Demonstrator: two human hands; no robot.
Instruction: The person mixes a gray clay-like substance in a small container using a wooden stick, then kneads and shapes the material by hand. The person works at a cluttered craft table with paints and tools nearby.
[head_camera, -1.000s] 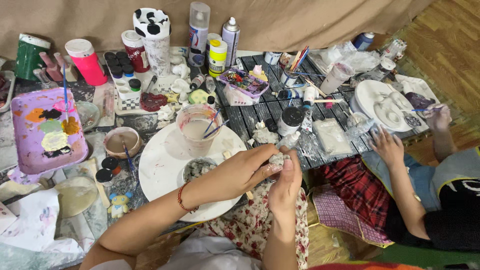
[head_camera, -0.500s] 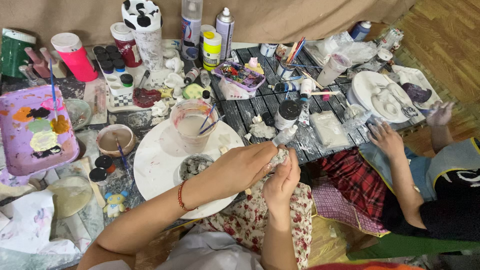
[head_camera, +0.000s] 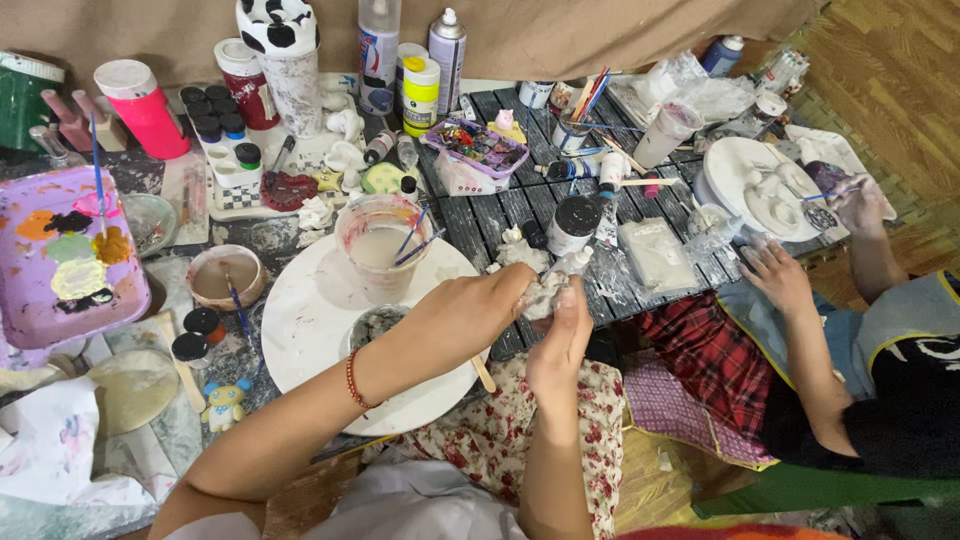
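My left hand (head_camera: 470, 310) and my right hand (head_camera: 562, 345) meet over the table's near edge, both closed around a small pale grey plaster figure (head_camera: 545, 292). A red bead bracelet circles my left wrist. A wooden stick pokes out below my left hand. Just left of my hands lies a round white plate (head_camera: 310, 330) carrying a plastic cup of cloudy water (head_camera: 378, 245) with brushes in it and a small dish of grey paint (head_camera: 375, 322).
Another person sits at the right, one hand (head_camera: 778, 278) on the table edge, the other painting at a white plate of figures (head_camera: 745, 180). Spray cans, paint jars, a purple palette tray (head_camera: 65, 250), a brown bowl (head_camera: 222, 275) and brush cups crowd the table.
My hands have stayed together on the figure, with my right hand turning slightly around it. The view has shifted a little; the other person's hands have barely moved.
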